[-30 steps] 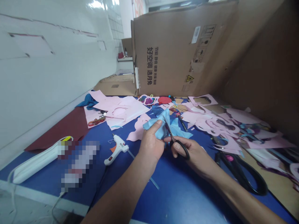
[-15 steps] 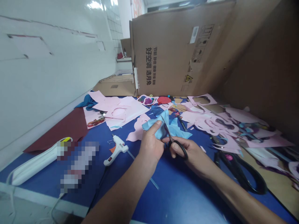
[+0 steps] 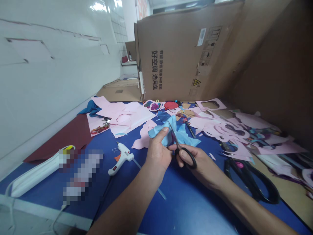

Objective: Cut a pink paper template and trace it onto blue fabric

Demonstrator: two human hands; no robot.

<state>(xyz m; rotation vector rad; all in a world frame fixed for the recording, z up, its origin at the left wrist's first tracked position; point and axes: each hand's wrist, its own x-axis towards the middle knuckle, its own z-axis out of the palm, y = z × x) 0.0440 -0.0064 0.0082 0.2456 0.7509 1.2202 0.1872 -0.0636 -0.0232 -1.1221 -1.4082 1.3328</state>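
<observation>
My left hand [image 3: 159,148] pinches a piece of light blue fabric or paper [image 3: 168,138], its thumb on top. The fingers beneath are hidden. In my right hand [image 3: 193,156] is a pair of black-handled scissors [image 3: 188,157], with fingers in the loops. The blades lie against the blue piece, pointing up and away from me; how far apart they are is hard to tell. Another part of the blue material [image 3: 187,135] spreads on the table just right of the blades. A pink cut-out [image 3: 144,135] lies left of my left hand.
A white glue gun [image 3: 121,158] and its cord lie on the blue table [image 3: 186,202] to the left. Large black-handled scissors [image 3: 256,182] rest at the right. Pink scraps [image 3: 220,129] cover the back right. A cardboard box [image 3: 176,62] stands behind.
The view has shifted very slightly. Both hands, the blue piece and the scissors stay in nearly the same place, with the scissors only slightly differently angled.
</observation>
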